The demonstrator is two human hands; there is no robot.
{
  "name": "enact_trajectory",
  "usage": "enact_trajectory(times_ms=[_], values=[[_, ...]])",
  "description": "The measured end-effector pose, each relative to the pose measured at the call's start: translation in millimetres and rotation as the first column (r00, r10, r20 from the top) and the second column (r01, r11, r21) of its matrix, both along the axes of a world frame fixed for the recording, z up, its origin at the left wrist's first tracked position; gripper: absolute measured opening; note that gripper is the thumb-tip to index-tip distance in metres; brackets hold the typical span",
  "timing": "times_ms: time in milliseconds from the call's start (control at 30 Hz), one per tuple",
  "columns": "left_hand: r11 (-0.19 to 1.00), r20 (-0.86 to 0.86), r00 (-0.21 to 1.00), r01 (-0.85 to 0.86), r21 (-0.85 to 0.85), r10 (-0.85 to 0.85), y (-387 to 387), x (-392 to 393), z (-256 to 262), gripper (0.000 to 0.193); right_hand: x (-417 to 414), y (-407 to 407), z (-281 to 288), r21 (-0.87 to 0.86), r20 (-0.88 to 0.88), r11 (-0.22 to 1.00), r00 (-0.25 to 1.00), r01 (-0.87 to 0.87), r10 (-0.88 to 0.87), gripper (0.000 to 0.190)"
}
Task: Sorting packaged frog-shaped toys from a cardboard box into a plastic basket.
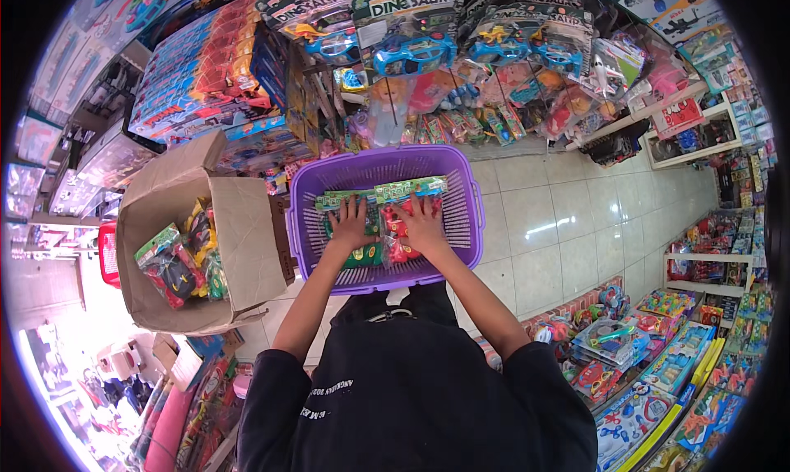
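Observation:
A purple plastic basket (386,157) with slotted walls is in front of me. Inside it two bagged toy packs with green header cards lie side by side. My left hand (350,228) rests with spread fingers on the pack of green toys (358,259). On the pack of red toys (404,251) lies my right hand (423,226), its fingers also apart. Neither hand grips anything that shows. Left of the basket stands an open cardboard box (247,243) holding more bagged toys (176,274), some black and red, some yellow and green.
Stacked toy boxes (191,71) rise behind the cardboard box. Bagged toy cars (413,55) hang on hooks beyond the basket. Pale floor tiles (531,213) stretch to the right. Low displays of packaged toys (654,373) stand at the lower right, and a red basket (108,253) is at far left.

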State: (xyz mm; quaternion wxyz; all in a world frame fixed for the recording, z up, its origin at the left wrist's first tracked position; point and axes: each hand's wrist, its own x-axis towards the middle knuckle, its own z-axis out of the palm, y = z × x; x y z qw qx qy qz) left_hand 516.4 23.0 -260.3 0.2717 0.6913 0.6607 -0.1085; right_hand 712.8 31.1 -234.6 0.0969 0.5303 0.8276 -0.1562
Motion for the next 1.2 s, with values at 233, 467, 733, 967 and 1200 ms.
enact_trajectory(times_ms=[233,467,733,967,1200], values=[[0.995,0.119,0.989,0.078,0.061,-0.085,-4,-14,-8,0.107,-8,3,-1,-0.116,0.103,0.99,0.993,0.076,-0.065,0.094],[0.983,0.159,0.977,0.123,0.133,-0.144,-8,-29,-17,0.099,-19,7,-3,-0.134,0.167,0.984,0.982,0.115,-0.092,0.097],[0.986,0.126,0.981,0.136,0.094,-0.147,-5,-22,-5,0.094,-9,-3,-14,0.01,0.035,0.998,0.997,0.063,-0.063,0.095],[0.961,0.128,0.99,0.022,0.276,-0.06,-33,-11,17,0.088,-8,-44,11,0.132,-0.133,0.977,0.98,0.168,-0.151,0.084],[0.969,0.893,0.446,-0.24,0.054,0.061,-121,-4,107,0.033,-3,-121,71,-0.127,-0.872,0.961,0.433,0.246,-0.227,0.028]])
